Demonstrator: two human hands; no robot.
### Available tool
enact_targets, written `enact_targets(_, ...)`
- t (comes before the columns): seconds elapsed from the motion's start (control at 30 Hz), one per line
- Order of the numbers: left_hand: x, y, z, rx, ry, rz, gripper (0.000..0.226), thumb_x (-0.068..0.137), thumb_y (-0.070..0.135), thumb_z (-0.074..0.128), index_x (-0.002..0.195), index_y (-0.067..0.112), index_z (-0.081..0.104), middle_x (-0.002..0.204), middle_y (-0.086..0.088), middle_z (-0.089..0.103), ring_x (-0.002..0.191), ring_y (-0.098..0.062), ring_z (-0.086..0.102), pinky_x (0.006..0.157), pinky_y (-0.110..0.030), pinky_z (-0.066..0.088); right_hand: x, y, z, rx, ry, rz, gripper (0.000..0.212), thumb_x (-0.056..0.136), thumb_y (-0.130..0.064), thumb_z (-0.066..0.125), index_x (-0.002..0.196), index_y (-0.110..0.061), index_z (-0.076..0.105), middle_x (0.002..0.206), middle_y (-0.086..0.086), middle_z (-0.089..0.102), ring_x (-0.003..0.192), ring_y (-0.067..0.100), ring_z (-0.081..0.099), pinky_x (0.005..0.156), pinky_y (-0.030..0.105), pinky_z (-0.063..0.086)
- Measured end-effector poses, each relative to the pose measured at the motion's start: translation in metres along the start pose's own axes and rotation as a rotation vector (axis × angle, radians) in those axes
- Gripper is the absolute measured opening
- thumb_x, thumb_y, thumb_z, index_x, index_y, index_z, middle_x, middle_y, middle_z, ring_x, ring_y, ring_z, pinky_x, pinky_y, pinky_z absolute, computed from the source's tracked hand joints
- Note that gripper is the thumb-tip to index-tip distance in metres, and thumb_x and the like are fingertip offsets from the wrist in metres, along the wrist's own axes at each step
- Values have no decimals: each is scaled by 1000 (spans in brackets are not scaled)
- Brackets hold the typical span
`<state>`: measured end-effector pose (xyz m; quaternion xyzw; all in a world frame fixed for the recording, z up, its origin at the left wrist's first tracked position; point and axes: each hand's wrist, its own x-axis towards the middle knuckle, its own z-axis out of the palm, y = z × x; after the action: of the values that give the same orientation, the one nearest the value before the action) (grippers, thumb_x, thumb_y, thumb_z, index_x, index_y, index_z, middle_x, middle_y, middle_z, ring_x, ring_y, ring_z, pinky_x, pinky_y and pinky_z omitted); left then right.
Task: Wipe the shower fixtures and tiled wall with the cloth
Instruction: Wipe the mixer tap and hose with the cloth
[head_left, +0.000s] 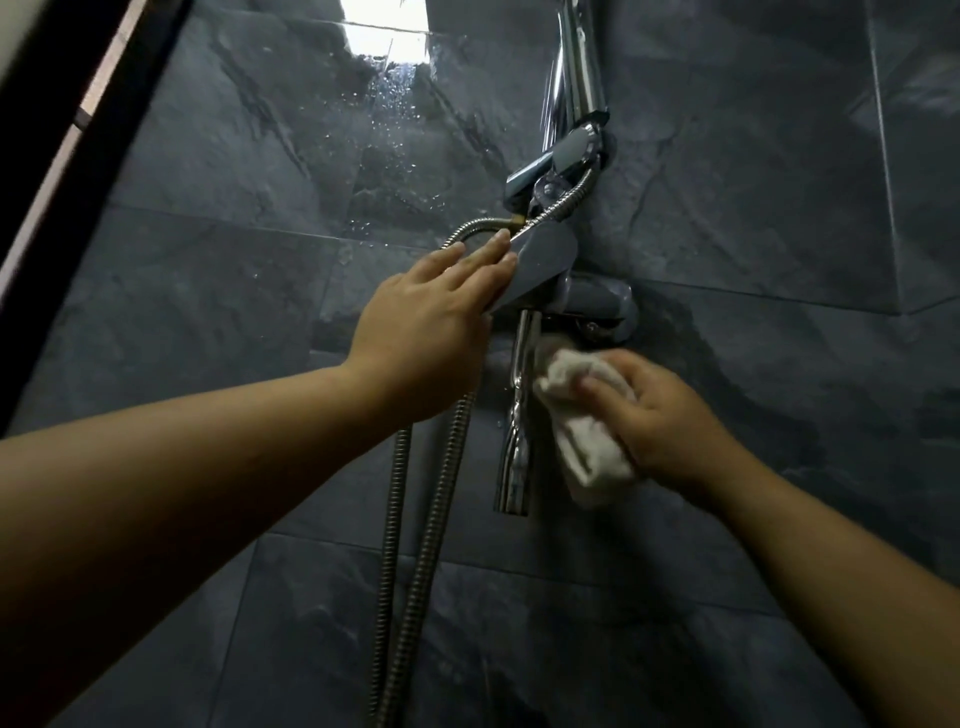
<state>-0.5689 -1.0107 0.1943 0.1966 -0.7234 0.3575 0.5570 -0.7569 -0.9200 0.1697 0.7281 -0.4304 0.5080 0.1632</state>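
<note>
dark grey marbled tiled wall (234, 322) across the whole view, wet with droplets under a bright glare at top; meets a corner far right, bare tile open between there and the fixtures

black slanted frame edge (78, 135) closing off the left

tall chrome riser rail (582, 67) running up out of the top edge

ribbed metal shower hose (415, 519) hanging in two strands down the middle, just left of the long chrome spout (517, 415), crowding that side

chrome mixer tap body (597, 301) on the wall, flat chrome lever handle (545, 260) jutting left

hands apart: left hand (426, 322) flat, fingers straight, resting on the lever; right hand (660, 421) gripping the bunched white cloth (582, 436), pressed to the tile under the mixer, just right of the spout
</note>
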Motion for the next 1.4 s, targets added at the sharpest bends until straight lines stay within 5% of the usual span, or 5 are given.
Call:
enact_targets(0.23,-1,2,-1,0,30,12,57,86,33,31,137,13,45,145,-6,42,130,-34,44,98,-54,44,38,-7,44,-563,-112,-178,38,93,-42,50,124,-20,57,144,1,42,136,18,27,100,13,10)
enact_targets(0.57,-45,27,12,-686,53,-478,77,81,27,54,146,35,13,142,-2,34,126,-20,41,107,-40,35,-19,-17,13,-136,-390,-164,16,85,-26,63,99,-18,65,102,-2,62,96,2,55,85,16,43)
enact_targets(0.9,-10,20,-16,-331,48,-326,55,87,44,37,139,28,39,146,5,39,127,-20,42,103,-36,37,38,-15,40,910,363,631,34,99,-26,44,72,-10,58,52,1,60,46,12,56,53,24,49)
enact_targets(1.17,-7,21,-14,-234,11,-289,57,83,35,31,137,26,45,146,6,41,124,-25,46,99,-41,41,37,-12,68,-288,-53,361,44,74,-38,70,108,-13,55,113,13,59,96,24,61,73,38,56)
enact_targets(1.4,-5,21,-22,-196,-49,-279,56,84,34,33,139,26,42,147,7,40,124,-24,44,100,-40,41,51,-14,63,225,212,552,19,85,-15,65,101,-4,63,90,11,65,65,13,60,52,18,46)
